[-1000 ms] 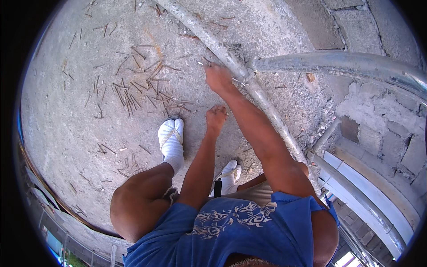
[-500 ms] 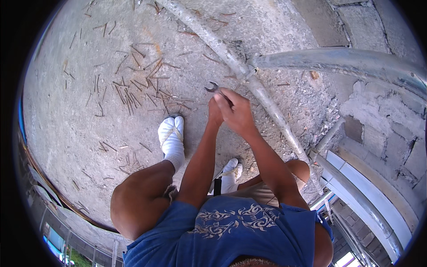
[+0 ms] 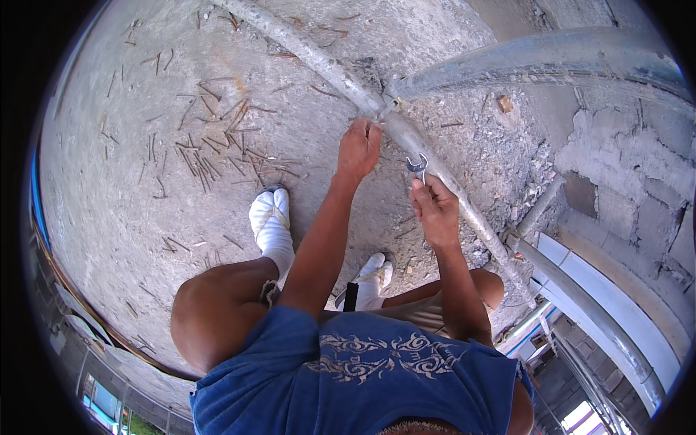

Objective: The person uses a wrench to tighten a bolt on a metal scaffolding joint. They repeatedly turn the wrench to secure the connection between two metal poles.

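The right hand is gripping an open-end wrench, whose head is showing just beside the metal pipe. The left hand is curling near the pipe joint; I cannot tell whether it is pinching anything. With both hands working so close, a poor bite could be letting the wrench slip and strike the left knuckles. The left hand is hiding its own fingertips; the right is covering much of the wrench's handle.

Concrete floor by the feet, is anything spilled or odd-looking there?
Yes: rusty-looking nails lie scattered, several bent, thickest ahead and left of the white-socked left foot. Loose and pointing every way, they look spilled.
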Available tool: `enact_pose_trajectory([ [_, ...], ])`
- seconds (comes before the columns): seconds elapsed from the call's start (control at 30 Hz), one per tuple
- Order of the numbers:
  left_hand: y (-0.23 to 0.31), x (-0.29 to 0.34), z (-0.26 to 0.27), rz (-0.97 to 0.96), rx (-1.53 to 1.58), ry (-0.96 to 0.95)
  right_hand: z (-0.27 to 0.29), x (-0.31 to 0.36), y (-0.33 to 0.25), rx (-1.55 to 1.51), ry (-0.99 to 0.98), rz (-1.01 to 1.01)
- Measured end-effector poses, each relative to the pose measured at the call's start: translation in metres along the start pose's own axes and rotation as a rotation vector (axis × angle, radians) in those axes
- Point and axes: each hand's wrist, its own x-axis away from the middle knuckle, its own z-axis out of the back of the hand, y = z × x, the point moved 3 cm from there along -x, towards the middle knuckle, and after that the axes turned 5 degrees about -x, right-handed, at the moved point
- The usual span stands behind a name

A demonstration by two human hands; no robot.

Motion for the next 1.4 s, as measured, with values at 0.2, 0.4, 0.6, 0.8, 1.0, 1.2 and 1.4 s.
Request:
enact_pose_trajectory([
  [0.2, 0.01, 0.0, 0.001, 0.035, 0.06, 0.006, -0.001, -0.006, -0.003, -0.005, -0.019, 0.031],
  [0.4, 0.002, 0.005, 0.009, 0.384, 0.353, -0.146, -0.011, -0.008, -0.037, 0.192, -0.015, 0.29],
  [0.6, -0.018, 0.044, 0.015, 0.857, 1.093, -0.4, -0.025, -0.003, -0.041, 0.194, -0.006, 0.304],
  [0.8, -0.017, 0.036, 0.008, 0.677, 1.279, -0.137, -0.019, -0.003, -0.015, 0.535, -0.016, 0.502],
  [1.0, -0.003, 0.021, 0.002, 0.601, 1.23, 0.03, 0.005, -0.012, 0.016, 0.69, 0.063, 0.344],
  [1.2, -0.003, 0.028, -0.004, 0.605, 1.181, 0.034, 0.028, -0.025, 0.037, 0.708, 0.107, 0.386],
  [1.4, 0.002, 0.031, -0.005, 0.555, 1.149, 0.042, 0.045, -0.038, 0.054, 0.562, 0.112, 0.222],
])
